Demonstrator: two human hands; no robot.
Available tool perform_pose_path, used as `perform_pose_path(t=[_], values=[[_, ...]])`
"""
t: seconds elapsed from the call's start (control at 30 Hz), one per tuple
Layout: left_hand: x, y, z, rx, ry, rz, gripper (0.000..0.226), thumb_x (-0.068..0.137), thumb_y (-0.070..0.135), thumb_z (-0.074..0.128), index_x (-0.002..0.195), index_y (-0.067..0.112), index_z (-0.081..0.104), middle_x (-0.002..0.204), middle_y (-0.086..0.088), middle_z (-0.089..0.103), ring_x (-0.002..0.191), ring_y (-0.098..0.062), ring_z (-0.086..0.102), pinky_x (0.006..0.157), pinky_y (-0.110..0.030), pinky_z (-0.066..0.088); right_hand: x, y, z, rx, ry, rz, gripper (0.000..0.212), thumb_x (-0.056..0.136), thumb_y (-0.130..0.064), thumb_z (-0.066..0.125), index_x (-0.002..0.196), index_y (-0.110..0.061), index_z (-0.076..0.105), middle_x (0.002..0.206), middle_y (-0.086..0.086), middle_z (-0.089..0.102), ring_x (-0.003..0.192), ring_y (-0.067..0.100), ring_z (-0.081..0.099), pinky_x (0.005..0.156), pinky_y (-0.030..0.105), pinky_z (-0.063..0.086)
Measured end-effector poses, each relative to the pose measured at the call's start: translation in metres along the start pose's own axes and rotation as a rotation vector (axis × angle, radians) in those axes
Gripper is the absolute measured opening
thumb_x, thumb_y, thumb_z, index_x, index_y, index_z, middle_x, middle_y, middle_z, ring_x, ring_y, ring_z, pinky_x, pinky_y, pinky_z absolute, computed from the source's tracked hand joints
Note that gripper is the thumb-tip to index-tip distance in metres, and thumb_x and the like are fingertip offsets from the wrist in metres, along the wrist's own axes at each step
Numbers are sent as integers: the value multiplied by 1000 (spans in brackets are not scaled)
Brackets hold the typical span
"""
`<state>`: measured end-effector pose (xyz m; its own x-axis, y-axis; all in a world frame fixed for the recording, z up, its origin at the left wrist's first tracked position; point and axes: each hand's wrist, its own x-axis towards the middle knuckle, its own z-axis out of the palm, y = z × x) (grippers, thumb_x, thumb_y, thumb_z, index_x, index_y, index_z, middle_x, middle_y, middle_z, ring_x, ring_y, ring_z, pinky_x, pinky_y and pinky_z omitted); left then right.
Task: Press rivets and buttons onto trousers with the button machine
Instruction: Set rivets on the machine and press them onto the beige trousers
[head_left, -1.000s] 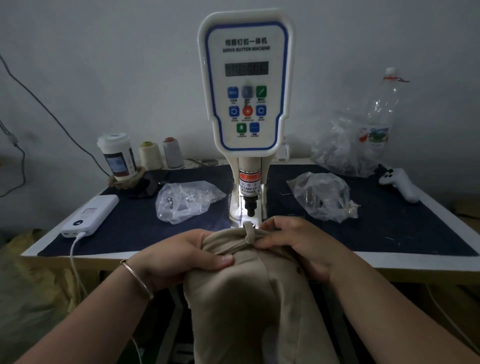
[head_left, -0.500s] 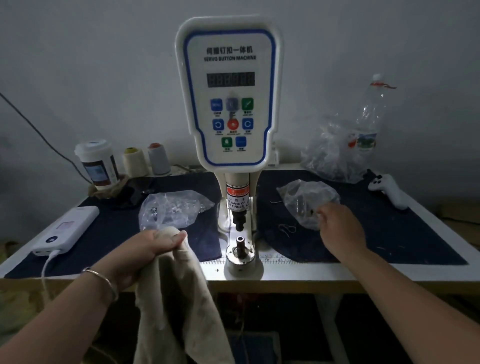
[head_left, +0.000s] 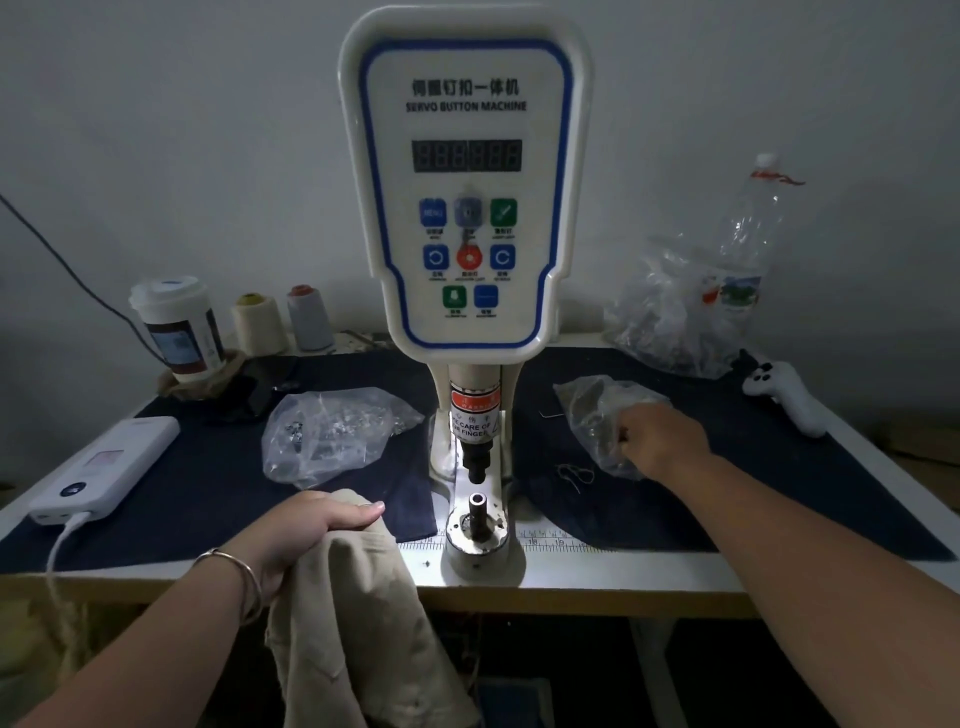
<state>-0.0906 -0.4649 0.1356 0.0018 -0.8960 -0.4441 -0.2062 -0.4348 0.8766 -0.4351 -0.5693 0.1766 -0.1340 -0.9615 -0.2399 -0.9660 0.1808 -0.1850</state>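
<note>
Head view shows beige trousers (head_left: 353, 623) hanging over the counter's (head_left: 623, 577) near edge, left of the button machine (head_left: 467, 208), gripped at the top by the left hand (head_left: 317, 525). Right of the machine, the right hand (head_left: 660, 436) reaches into a clear plastic bag (head_left: 592, 410); its fingers are hidden, so their pose cannot be told.

I see both my forearms bare, no sleeves reaching into view. A thin silver bangle (head_left: 236, 574) circles my left wrist, well back from the fingers (head_left: 363, 512). My right hand (head_left: 662, 439) carries no ring or band I can make out.
</note>
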Motion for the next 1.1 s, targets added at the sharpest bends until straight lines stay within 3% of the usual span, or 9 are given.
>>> perform_pose_path(t=[0.3, 0.47, 0.63, 0.83, 0.9, 1.0, 1.1], values=[[10, -5, -4, -11, -18, -16, 26, 67, 33, 84, 63, 13, 68, 74, -16, 67, 70, -27, 66, 71, -36, 50, 1, 0, 0, -31, 38, -31, 39, 99, -22, 48, 136, -8, 48, 138, 15, 50, 125, 29, 48, 102, 37, 40], [11, -6, -4, -32, -25, -19, 25, 64, 35, 82, 62, 14, 69, 74, -16, 67, 68, -27, 66, 70, -35, 51, 7, 8, 10, -122, 199, -140, 24, 92, -16, 51, 111, -12, 65, 114, 11, 64, 105, 29, 61, 85, 37, 49], [11, -6, -5, -37, -25, -24, 27, 61, 36, 83, 66, 12, 72, 78, -19, 70, 71, -28, 68, 72, -36, 52, 22, 2, 14, -29, 40, 25, 44, 98, -27, 51, 137, -7, 43, 139, 13, 47, 127, 27, 47, 102, 34, 37], [13, -7, -6, -33, -36, -17, 28, 60, 38, 84, 65, 14, 72, 77, -17, 70, 71, -27, 68, 73, -36, 52, 24, 12, 18, -48, 80, -53, 26, 96, -22, 55, 119, -9, 59, 116, 11, 60, 95, 20, 55, 80, 28, 39], [14, -7, -6, -38, -39, -20, 29, 59, 38, 85, 65, 13, 72, 77, -17, 70, 71, -28, 68, 72, -35, 52, 20, 16, 17, -53, 111, -157, 28, 96, -22, 54, 119, -9, 62, 117, 11, 61, 101, 22, 57, 85, 30, 43], [14, -8, -6, -47, -31, -18, 28, 59, 36, 85, 67, 12, 71, 78, -18, 70, 70, -29, 68, 71, -35, 53, 12, 17, 10, -64, 4, -193, 36, 94, -30, 59, 124, -11, 61, 125, 9, 59, 116, 23, 54, 95, 28, 40], [13, -8, -5, -43, -28, -11, 27, 61, 33, 87, 66, 13, 72, 78, -18, 70, 71, -28, 68, 73, -36, 52, 8, 16, 8, -80, 57, -216, 29, 91, -26, 62, 115, -10, 65, 117, 9, 64, 110, 23, 58, 86, 27, 42]])
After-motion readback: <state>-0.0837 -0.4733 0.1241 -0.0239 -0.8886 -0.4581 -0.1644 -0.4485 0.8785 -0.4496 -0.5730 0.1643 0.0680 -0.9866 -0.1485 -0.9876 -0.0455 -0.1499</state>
